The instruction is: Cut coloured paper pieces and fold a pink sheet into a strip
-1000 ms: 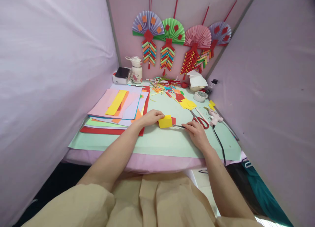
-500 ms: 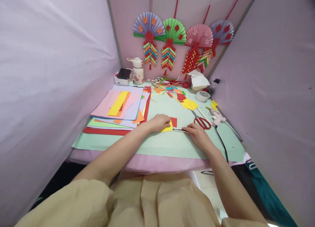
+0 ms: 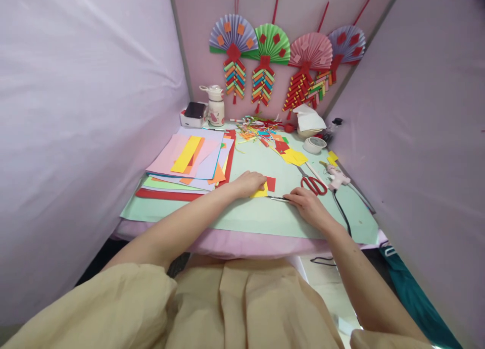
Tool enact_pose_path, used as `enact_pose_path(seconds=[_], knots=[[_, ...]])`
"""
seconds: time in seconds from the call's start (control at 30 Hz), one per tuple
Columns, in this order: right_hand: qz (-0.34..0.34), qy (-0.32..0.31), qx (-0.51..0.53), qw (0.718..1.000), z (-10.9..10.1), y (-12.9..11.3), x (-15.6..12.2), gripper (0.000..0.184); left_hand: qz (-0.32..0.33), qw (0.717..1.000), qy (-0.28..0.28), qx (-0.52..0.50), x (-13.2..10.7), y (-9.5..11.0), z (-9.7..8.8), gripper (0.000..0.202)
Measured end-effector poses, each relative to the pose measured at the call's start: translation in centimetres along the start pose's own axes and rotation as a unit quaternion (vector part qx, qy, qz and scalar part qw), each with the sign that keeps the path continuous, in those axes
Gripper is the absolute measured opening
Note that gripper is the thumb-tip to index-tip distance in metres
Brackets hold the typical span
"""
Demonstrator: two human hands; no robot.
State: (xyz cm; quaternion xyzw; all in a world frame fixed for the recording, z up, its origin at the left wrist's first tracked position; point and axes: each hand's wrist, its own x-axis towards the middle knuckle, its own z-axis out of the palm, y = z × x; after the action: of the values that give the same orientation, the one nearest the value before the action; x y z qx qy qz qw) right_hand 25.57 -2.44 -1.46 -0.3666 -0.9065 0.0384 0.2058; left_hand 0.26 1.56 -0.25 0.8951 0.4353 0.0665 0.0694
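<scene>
My left hand lies on a small yellow paper piece, pressing it flat on the pale green mat, its fingers curled over the paper. A red paper square peeks out just behind it. My right hand rests on the mat to the right, its fingers closed on a thin dark tool whose tip points at the yellow piece. What kind of tool it is I cannot make out.
A stack of coloured paper sheets lies at the left. Red-handled scissors, a glue gun with its black cord, a tape roll, paper scraps and a flask sit further back. Paper fans hang on the wall.
The yellow piece stood folded up a second ago; now my left hand has pressed it flat. My right hand stays on the thin tool. The view has shifted slightly.
</scene>
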Motion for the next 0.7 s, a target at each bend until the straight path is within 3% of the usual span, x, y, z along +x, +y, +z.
enact_pose_path(seconds=[0.27, 0.43, 0.53, 0.7], knots=[[0.008, -0.011, -0.032, 0.999, 0.3, -1.8, 0.2, 0.027, -0.005, 1.0, -0.009, -0.007, 0.1, 0.0, 0.0, 0.016], [0.003, -0.022, -0.035, 0.999, 1.8, -4.9, 1.5, 0.026, -0.002, 1.0, -0.013, -0.026, 0.2, -0.1, 0.2, 0.016], [0.005, -0.023, -0.008, 1.0, 1.7, -6.3, 1.4, 0.026, -0.005, 0.999, -0.011, -0.041, 0.4, -0.2, 0.1, 0.016], [0.083, 0.005, 0.119, 0.989, -1.3, -4.0, -0.1, 0.025, -0.016, 0.997, 0.001, -0.082, 0.1, -1.0, -0.9, 0.015]])
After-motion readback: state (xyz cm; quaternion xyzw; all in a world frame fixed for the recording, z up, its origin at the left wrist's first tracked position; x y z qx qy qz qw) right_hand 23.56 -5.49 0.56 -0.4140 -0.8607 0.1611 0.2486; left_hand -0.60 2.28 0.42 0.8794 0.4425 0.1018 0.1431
